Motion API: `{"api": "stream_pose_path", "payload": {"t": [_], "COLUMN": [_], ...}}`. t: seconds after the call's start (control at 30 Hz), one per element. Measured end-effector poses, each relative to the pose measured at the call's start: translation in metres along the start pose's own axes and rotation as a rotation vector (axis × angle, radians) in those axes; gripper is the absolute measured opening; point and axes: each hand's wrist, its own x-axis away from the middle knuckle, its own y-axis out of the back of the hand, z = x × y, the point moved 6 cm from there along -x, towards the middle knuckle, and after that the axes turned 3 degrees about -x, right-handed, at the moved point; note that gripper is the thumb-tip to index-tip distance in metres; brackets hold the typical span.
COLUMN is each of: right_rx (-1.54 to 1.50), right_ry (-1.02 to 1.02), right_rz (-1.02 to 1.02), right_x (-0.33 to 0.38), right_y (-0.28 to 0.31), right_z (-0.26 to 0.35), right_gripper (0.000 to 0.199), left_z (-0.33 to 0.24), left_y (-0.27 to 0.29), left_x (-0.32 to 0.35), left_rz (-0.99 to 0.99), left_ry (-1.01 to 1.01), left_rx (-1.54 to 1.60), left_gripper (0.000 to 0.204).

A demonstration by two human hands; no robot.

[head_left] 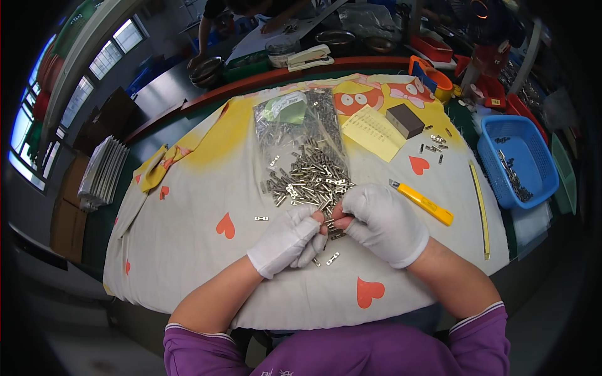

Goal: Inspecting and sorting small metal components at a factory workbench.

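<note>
My left hand [287, 242] and my right hand [385, 227] wear white gloves that leave some fingertips bare. They meet at the near edge of a pile of small silvery metal parts [313, 172]. Thumb and fingers of the left are pinched on a small metal part [323, 205]. The right hand's fingertips are closed close beside it; what they hold, if anything, is too small to make out. The pile spills from a clear plastic bag [266, 135] full of similar parts. A few loose parts, such as a flat metal piece with holes [333, 258], lie near my wrists.
A yellow utility knife [421, 202] lies right of my right hand. Beyond are a yellow paper slip [375, 133], a dark block [405, 121] and a blue basket [519, 161] holding parts. A patterned cloth [188, 250] covers the table. Another person's hand [273, 26] shows across it.
</note>
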Motion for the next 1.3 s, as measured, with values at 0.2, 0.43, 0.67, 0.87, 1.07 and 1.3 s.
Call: {"api": "stream_pose_path", "payload": {"t": [0.2, 0.43, 0.67, 0.87, 1.07, 1.3], "right_rx": [-0.1, -0.149, -0.129, -0.117, -0.108, 0.156], "right_ry": [-0.137, -0.149, -0.102, -0.093, -0.071, -0.06], "right_rz": [0.029, -0.008, -0.015, -0.007, 0.006, 0.273], "right_x": [0.004, 0.006, 0.005, 0.004, 0.004, 0.008], "right_y": [-0.006, -0.007, -0.009, -0.008, -0.009, -0.015], "right_z": [-0.013, -0.016, -0.015, -0.011, -0.009, -0.009], "right_gripper": [0.01, 0.012, 0.011, 0.011, 0.009, 0.008], "left_z": [-0.002, -0.002, 0.002, -0.001, -0.001, -0.009], "left_y": [-0.005, -0.003, 0.001, -0.001, -0.001, 0.003], "left_x": [0.001, 0.002, 0.001, 0.001, 0.0, -0.003], "left_rz": [0.086, 0.1, 0.09, 0.121, 0.113, 0.125], "left_ry": [-0.083, -0.052, -0.016, -0.041, -0.007, -0.23], "left_rx": [-0.07, -0.025, 0.007, 0.01, -0.055, 0.24], "left_gripper": [0.027, 0.028, 0.03, 0.031, 0.022, 0.008]}}
